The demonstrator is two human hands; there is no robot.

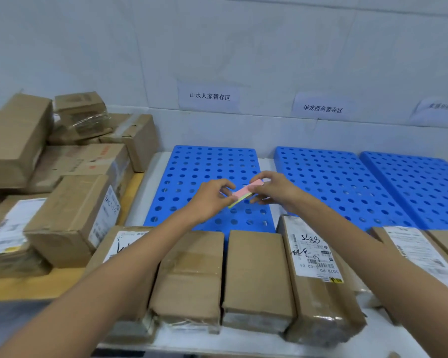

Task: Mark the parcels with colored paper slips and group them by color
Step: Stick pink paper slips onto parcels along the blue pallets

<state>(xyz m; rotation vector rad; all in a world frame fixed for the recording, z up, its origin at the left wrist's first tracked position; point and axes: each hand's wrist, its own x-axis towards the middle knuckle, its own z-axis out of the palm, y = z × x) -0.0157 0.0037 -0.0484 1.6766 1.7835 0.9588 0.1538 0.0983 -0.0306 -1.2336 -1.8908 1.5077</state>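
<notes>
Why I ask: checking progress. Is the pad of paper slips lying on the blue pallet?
No, left hand and right hand hold the pad of paper slips above the blue pallet.

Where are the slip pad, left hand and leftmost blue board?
slip pad point(244, 193), head view, pink top face.
left hand point(211, 200), head view, back of hand.
leftmost blue board point(204, 161), head view, bare far part.

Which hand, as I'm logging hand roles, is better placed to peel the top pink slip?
Probably the right hand: its fingertips pinch the far end of the slip pad at the pink top, while the left hand grips the near end, steadying it.
</notes>
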